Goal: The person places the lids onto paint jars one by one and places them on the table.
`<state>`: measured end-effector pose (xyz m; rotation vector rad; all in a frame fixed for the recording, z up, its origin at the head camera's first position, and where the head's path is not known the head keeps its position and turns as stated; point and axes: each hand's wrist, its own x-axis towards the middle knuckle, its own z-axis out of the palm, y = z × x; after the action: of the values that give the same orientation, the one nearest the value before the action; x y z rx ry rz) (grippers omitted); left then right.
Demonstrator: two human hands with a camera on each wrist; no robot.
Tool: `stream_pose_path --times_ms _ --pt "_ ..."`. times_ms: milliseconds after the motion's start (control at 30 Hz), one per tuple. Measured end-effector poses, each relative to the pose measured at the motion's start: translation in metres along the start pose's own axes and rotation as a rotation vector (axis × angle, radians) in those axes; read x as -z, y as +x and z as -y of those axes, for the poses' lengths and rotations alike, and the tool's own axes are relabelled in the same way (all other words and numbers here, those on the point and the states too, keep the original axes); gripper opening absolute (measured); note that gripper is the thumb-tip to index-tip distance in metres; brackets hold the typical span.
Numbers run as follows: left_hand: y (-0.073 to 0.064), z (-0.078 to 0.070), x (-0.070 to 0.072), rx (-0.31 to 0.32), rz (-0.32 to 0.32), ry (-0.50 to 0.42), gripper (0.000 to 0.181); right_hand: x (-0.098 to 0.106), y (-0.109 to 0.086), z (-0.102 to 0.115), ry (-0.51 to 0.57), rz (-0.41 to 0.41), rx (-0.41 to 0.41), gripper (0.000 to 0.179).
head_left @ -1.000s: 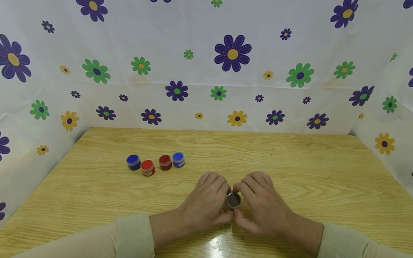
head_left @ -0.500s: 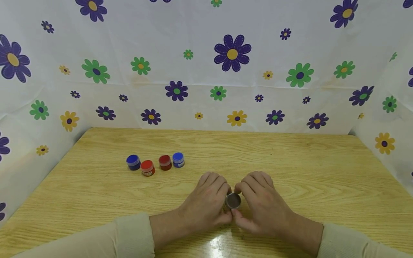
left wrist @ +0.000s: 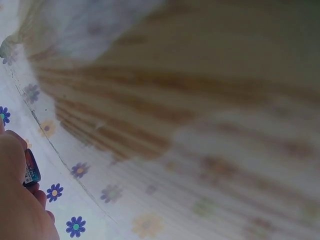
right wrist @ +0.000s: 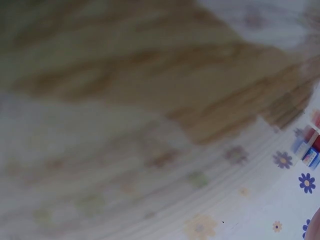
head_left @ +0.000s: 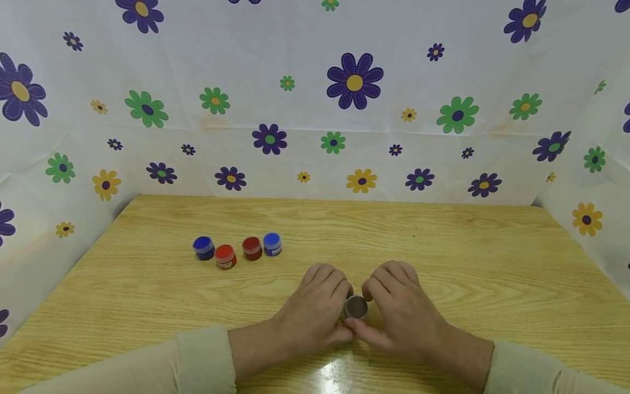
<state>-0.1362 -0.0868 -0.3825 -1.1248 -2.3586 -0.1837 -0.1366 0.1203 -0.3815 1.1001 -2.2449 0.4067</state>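
Near the front of the table, a small paint jar [head_left: 356, 307] with a dark grey-brown top and pale rim stands between my two hands. My left hand [head_left: 315, 309] grips it from the left, its fingers curled round the far side and thumb in front. From the right, my right hand [head_left: 401, 312] has its thumb against the jar's near side and its curled index finger close to the far right rim. In the left wrist view, the jar's dark side and label [left wrist: 31, 167] show beyond the left hand [left wrist: 17, 190]. Most of the jar's side is hidden in the head view.
Several closed jars stand back left: a dark blue jar [head_left: 204, 248], a bright red jar [head_left: 226, 256], a dark red jar [head_left: 252, 248] and a lighter blue jar [head_left: 272, 244]. A flowered white cloth [head_left: 295, 109] hangs behind and beside the wooden table [head_left: 443, 235].
My right index finger has shifted slightly right along the jar's far rim, while the right thumb has slid left across its near side. My left hand stays in place.
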Motion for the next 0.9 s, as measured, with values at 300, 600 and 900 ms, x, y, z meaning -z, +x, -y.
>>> stream_pose_path --times_ms 300,600,900 --pt "0.0002 0.0009 -0.0019 0.005 -0.027 -0.010 0.038 0.0000 0.0008 -0.0001 0.029 -0.013 0.027 0.035" --pt "0.0009 0.0017 -0.0037 0.002 -0.018 -0.041 0.034 0.0005 0.0010 0.0002 0.015 -0.001 0.040 0.032" --pt "0.0006 0.0013 -0.0003 0.011 0.033 -0.016 0.039 -0.0008 0.0010 -0.0001 0.010 0.005 0.010 0.031"
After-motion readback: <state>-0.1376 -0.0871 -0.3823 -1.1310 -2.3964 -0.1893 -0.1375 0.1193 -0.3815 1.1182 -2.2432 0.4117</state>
